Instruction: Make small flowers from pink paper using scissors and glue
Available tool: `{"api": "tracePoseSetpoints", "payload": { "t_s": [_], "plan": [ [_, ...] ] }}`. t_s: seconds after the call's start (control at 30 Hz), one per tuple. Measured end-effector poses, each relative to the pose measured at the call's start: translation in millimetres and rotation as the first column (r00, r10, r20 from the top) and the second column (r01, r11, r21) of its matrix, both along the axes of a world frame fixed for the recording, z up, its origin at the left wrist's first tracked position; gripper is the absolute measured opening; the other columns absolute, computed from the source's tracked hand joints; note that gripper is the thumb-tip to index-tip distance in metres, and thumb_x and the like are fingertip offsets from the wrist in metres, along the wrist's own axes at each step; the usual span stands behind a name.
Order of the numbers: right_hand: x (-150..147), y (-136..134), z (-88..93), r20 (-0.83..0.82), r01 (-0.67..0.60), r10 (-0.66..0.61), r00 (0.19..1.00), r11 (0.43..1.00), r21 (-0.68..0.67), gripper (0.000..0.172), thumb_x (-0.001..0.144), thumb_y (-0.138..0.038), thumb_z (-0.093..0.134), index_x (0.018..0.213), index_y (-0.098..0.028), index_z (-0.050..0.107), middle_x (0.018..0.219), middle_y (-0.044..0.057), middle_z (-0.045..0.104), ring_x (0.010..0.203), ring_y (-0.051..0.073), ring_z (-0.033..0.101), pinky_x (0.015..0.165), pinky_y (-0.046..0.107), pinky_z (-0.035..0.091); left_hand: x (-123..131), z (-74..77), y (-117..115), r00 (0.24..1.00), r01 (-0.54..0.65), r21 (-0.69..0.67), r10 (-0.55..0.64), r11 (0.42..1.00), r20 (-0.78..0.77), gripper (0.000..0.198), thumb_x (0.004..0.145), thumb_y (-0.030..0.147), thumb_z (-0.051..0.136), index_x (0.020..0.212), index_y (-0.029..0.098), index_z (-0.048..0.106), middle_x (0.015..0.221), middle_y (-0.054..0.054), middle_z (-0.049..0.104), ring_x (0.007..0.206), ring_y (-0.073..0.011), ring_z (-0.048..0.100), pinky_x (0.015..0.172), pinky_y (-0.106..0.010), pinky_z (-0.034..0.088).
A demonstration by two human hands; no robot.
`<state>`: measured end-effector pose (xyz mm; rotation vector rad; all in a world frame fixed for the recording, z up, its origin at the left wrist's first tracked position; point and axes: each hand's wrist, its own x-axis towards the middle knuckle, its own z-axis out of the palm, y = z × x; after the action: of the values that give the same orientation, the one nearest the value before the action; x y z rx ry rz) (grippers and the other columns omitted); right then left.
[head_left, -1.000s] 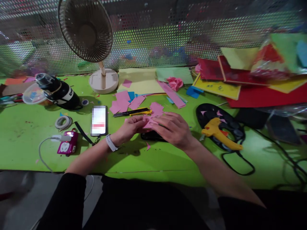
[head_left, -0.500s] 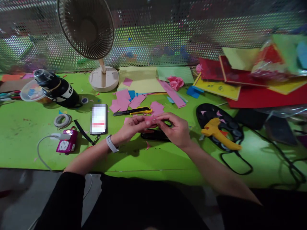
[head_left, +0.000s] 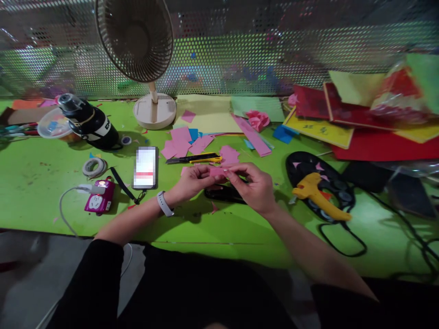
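Note:
Between both hands is a small piece of pink paper (head_left: 217, 172). My left hand (head_left: 192, 183) pinches its left end between thumb and fingers. At its right end, my right hand (head_left: 252, 186) closes thumb and fingertips on the paper. Below the hands, a black object (head_left: 224, 194) lies on the green table, partly covered by them. A yellow and black utility knife (head_left: 199, 158) rests just beyond my left hand. Cut pink paper pieces (head_left: 181, 142) are scattered behind the knife.
A fan (head_left: 154, 112), a black bottle (head_left: 94, 125) and a phone (head_left: 144, 168) stand or lie to the left, near a tape roll (head_left: 93, 167) and a purple power adapter (head_left: 99, 196). On the right, a yellow glue gun (head_left: 318, 196) lies on a black pad, with cables alongside.
The camera view has shifted, moving the table's objects slightly to the right. The pink paper shows more clearly between my hands, and both keep their pinch.

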<state>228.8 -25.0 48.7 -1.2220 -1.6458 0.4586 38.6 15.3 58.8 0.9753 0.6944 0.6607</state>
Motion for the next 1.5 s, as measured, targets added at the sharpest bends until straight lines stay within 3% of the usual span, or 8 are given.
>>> {"api": "tracePoseSetpoints", "payload": {
  "t_s": [0.57,0.77,0.97,1.1,1.23,1.33,1.43,1.5],
  "plan": [
    [-2.3,0.0,5.8,0.026,-0.017,0.017,1.000,1.000,0.001,0.004,0.091,-0.030,0.064,0.091,-0.026,0.067,0.093,0.003,0.077,0.084,0.019,0.073,0.079,0.036,0.060,2.6,-0.2,0.5,1.000,0.001,0.006,-0.001,1.000,0.003,0.041,0.067,0.043,0.086,0.088,0.011,0.070,0.084,-0.005,0.075,0.087,-0.0157,0.072,0.087,-0.034,0.058],
    [1.0,3.8,6.9,-0.169,0.042,-0.060,0.984,0.993,-0.107,0.018,0.089,-0.041,0.067,0.089,-0.024,0.061,0.082,0.002,0.070,0.071,0.016,0.067,0.064,0.030,0.056,1.5,0.7,0.3,1.000,-0.013,-0.006,0.013,1.000,0.013,0.039,0.069,0.040,0.085,0.089,0.010,0.069,0.086,-0.006,0.076,0.082,-0.0138,0.072,0.084,-0.031,0.058],
    [5.8,6.8,10.3,-0.116,-0.173,0.145,0.983,0.940,-0.295,0.037,0.094,-0.051,0.055,0.070,-0.023,0.051,0.054,-0.005,0.046,0.048,0.011,0.045,0.045,0.026,0.034,2.7,1.5,-0.5,0.999,0.010,-0.027,-0.009,1.000,0.032,0.039,0.068,0.039,0.086,0.078,0.010,0.062,0.083,-0.007,0.075,0.081,-0.0152,0.073,0.079,-0.031,0.058],
    [0.8,3.4,14.2,-0.008,-0.153,0.155,0.988,0.961,-0.229,0.036,0.095,-0.044,0.055,0.068,-0.022,0.051,0.057,-0.004,0.048,0.052,0.011,0.045,0.052,0.027,0.035,1.1,4.4,-0.1,0.998,0.054,0.025,-0.053,0.998,-0.014,0.041,0.070,0.040,0.085,0.088,0.010,0.064,0.083,-0.006,0.074,0.078,-0.0141,0.072,0.075,-0.028,0.057],
    [-0.6,1.5,18.4,-0.039,-0.165,0.160,0.986,0.959,-0.233,0.035,0.095,-0.043,0.054,0.067,-0.021,0.050,0.056,-0.005,0.046,0.051,0.010,0.042,0.050,0.025,0.034,-3.1,8.9,3.4,0.998,0.026,0.123,-0.018,0.992,-0.068,0.042,0.071,0.038,0.084,0.096,0.011,0.063,0.081,-0.004,0.073,0.072,-0.0110,0.069,0.066,-0.022,0.054],
    [2.8,2.4,18.9,-0.195,-0.239,0.178,0.965,0.900,-0.365,0.034,0.091,-0.047,0.059,0.070,-0.021,0.052,0.052,-0.006,0.047,0.046,0.009,0.043,0.046,0.024,0.035,-6.0,12.7,6.9,0.995,0.003,0.156,0.013,0.988,-0.097,0.044,0.072,0.035,0.083,0.103,0.012,0.060,0.077,-0.002,0.072,0.068,-0.0100,0.066,0.060,-0.020,0.050],
    [6.2,4.3,17.3,-0.379,-0.414,0.235,0.895,0.753,-0.512,0.031,0.085,-0.048,0.067,0.077,-0.019,0.059,0.054,-0.004,0.058,0.043,0.009,0.051,0.043,0.023,0.041,-7.3,16.0,9.1,0.992,0.007,0.201,0.018,0.980,-0.124,0.042,0.073,0.030,0.082,0.105,0.013,0.059,0.073,0.001,0.069,0.063,-0.0080,0.062,0.058,-0.020,0.047],
    [6.7,5.2,16.6,-0.434,-0.467,0.241,0.868,0.693,-0.550,0.030,0.081,-0.045,0.070,0.076,-0.017,0.061,0.055,-0.002,0.062,0.042,0.009,0.053,0.042,0.022,0.043,-7.5,17.4,9.6,0.991,0.021,0.229,0.010,0.973,-0.134,0.040,0.074,0.028,0.082,0.103,0.013,0.059,0.069,0.002,0.067,0.059,-0.0067,0.059,0.057,-0.020,0.046]
  ]
}}
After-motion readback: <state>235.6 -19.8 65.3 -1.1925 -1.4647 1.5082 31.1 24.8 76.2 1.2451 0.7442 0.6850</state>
